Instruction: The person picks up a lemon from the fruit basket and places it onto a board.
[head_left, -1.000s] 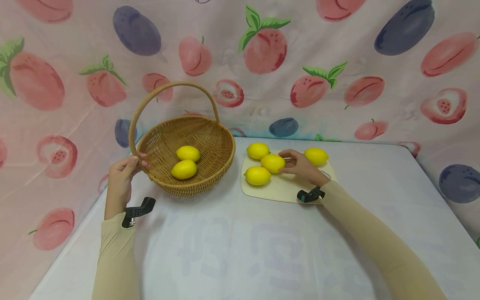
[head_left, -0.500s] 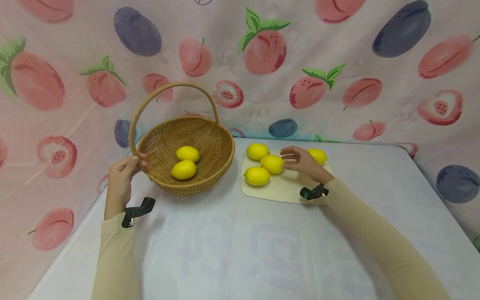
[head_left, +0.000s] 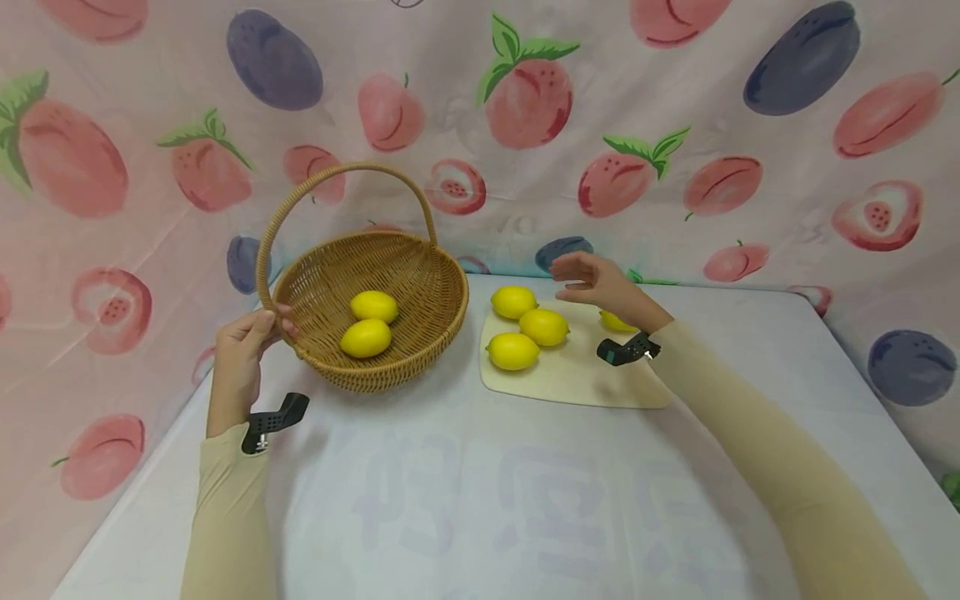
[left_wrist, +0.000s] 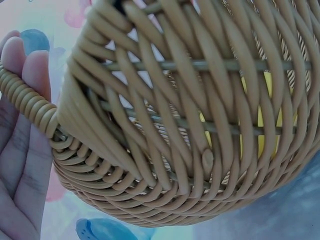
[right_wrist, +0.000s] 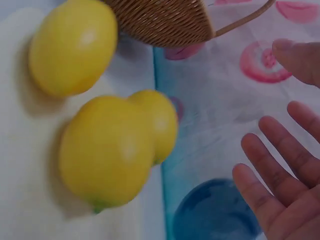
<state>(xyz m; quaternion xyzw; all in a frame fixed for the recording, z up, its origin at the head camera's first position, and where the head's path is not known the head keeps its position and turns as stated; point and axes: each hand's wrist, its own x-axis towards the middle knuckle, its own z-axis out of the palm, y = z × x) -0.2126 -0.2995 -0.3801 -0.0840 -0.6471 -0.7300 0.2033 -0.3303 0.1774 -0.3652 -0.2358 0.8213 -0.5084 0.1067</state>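
The basket stands at left of the frame, its mouth opening toward the camera, its handle arching upward. The left hand grips the handle's foot. Right of centre, three lemons lie on the board, their long axes roughly sideways. The right hand hangs to their upper right, fingers wide, apart from them. White cloth separates basket from board and stretches below both.
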